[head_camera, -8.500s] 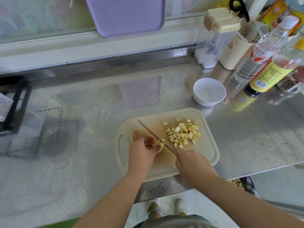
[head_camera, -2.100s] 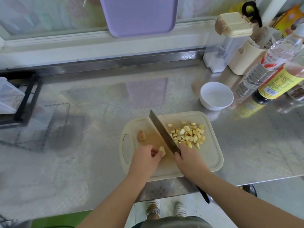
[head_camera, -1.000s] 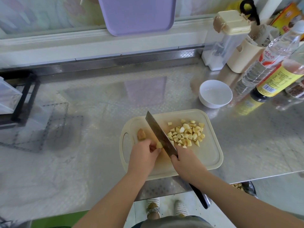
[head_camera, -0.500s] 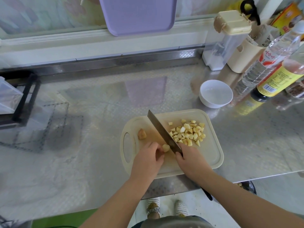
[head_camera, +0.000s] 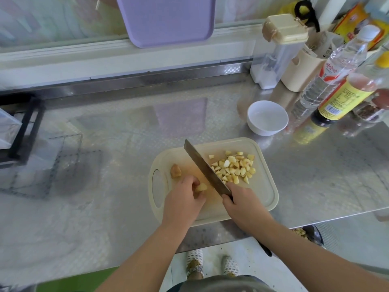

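white bowl [head_camera: 267, 118] on a steel counter [head_camera: 105, 144], just beside a clear bottle [head_camera: 334, 66] and a yellow-labelled bottle [head_camera: 345, 98]; purple tray [head_camera: 166, 20] propped at the back.

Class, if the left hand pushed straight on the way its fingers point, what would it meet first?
Probably the blade of the broad steel knife: the left hand, pinching a small pale food chunk, points at it. Depth is unclear.
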The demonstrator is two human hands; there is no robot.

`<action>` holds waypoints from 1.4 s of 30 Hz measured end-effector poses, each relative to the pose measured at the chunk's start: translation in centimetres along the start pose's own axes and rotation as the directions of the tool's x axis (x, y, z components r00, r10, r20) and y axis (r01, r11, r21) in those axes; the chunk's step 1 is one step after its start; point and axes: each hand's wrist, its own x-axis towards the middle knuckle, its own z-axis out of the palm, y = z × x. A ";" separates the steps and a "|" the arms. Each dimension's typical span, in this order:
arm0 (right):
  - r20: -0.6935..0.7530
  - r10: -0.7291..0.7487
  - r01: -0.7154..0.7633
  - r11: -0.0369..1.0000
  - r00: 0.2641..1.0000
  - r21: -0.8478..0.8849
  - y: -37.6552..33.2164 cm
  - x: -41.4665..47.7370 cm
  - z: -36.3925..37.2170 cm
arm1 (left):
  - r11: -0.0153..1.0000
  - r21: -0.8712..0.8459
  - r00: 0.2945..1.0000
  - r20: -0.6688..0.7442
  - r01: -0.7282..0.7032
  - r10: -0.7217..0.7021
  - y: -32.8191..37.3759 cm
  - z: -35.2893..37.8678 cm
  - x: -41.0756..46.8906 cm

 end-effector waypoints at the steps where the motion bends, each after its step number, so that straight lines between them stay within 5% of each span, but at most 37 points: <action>1: -0.006 0.003 -0.003 1.000 1.000 0.005 0.0 0.0 -0.1 | 1.000 0.021 1.000 -0.009 -0.007 0.007 -0.2 -0.3 0.0; 8: 0.051 0.019 -0.020 1.000 0.999 0.004 -0.4 -0.2 -0.1 | 0.990 0.140 0.998 0.058 -0.010 0.002 -0.8 -1.0 0.3; 25: 0.066 0.064 -0.068 0.996 0.996 0.050 -2.3 -0.8 1.8 | 0.954 -0.115 0.957 0.124 0.278 -0.263 -0.7 -1.2 0.0; 42: 0.055 0.094 -0.099 0.991 0.994 0.092 -2.9 0.6 2.9 | 0.953 -0.195 0.968 0.144 0.233 -0.207 -1.5 -1.2 -0.1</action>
